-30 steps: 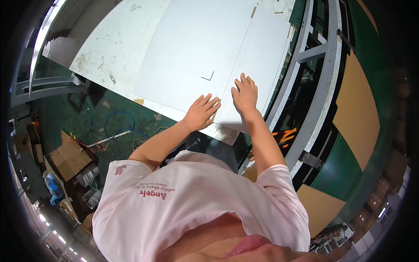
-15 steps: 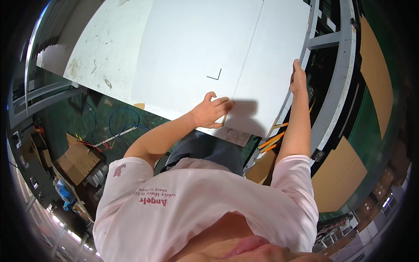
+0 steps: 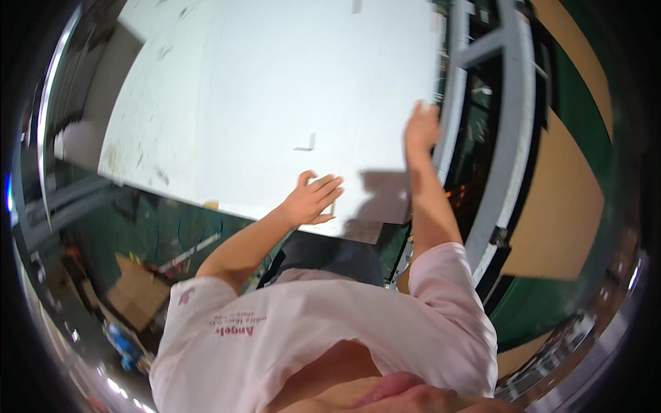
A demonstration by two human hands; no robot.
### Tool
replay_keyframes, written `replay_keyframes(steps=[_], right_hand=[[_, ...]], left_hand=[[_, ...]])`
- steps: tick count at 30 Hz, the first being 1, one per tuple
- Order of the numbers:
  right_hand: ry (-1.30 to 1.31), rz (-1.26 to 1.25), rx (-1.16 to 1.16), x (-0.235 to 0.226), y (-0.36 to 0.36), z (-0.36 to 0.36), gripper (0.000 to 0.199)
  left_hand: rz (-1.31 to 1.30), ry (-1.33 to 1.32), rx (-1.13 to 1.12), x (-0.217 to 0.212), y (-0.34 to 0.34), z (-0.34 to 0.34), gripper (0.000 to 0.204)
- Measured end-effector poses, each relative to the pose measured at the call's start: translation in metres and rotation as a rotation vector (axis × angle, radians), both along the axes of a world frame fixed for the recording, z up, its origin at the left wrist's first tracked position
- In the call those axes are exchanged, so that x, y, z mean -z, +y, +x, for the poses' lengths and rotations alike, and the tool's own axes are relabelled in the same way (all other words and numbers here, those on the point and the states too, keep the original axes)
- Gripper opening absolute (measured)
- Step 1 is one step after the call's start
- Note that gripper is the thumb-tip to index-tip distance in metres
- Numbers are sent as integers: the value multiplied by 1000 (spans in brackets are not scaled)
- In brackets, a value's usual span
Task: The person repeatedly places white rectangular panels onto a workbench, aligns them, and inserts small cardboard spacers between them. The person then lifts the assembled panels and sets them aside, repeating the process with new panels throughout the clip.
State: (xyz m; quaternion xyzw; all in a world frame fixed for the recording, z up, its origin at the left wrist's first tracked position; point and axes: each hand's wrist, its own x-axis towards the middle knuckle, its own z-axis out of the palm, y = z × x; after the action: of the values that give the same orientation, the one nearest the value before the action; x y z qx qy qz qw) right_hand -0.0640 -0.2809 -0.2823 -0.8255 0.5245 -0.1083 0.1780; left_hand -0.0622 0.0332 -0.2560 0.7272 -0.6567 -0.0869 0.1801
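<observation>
A large white sheet (image 3: 275,89), stiff like board, lies over the table in front of me, with a small dark L-shaped mark (image 3: 305,143) on it. My left hand (image 3: 314,199) is spread by the sheet's near edge, fingers stretched and thumb apart. A short, narrow brownish edge (image 3: 333,207) shows between its thumb and fingers. My right hand (image 3: 421,131) is closed at the sheet's right edge, its thumb on top and fingers partly hidden. Blur hides the exact grip. A dark shadow lies on the sheet between my hands.
Along the right runs a grey metal frame (image 3: 497,138) with dark gaps. Brown cardboard sheets (image 3: 556,213) lie beyond it on green. The worn, stained table surface (image 3: 148,131) shows at the left. On the floor at lower left are a cardboard box (image 3: 135,292) and a blue item (image 3: 122,346).
The view has shifted, so the sheet and its mark sit lower and further left. My right hand has moved left with the sheet's right edge. My left hand remains near the front edge.
</observation>
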Motion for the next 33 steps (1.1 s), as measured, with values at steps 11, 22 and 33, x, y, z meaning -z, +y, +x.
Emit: replay_keyframes(steps=[11, 22, 33], right_hand=[[740, -638, 275, -75, -247, -258, 80], [199, -321, -392, -267, -162, -205, 25], [-684, 797, -574, -438, -11, -198, 48]], left_hand=[[101, -21, -141, -22, -3, -25, 67], [176, -44, -156, -16, 5, -32, 74], [69, -78, -194, -8, 16, -35, 72]])
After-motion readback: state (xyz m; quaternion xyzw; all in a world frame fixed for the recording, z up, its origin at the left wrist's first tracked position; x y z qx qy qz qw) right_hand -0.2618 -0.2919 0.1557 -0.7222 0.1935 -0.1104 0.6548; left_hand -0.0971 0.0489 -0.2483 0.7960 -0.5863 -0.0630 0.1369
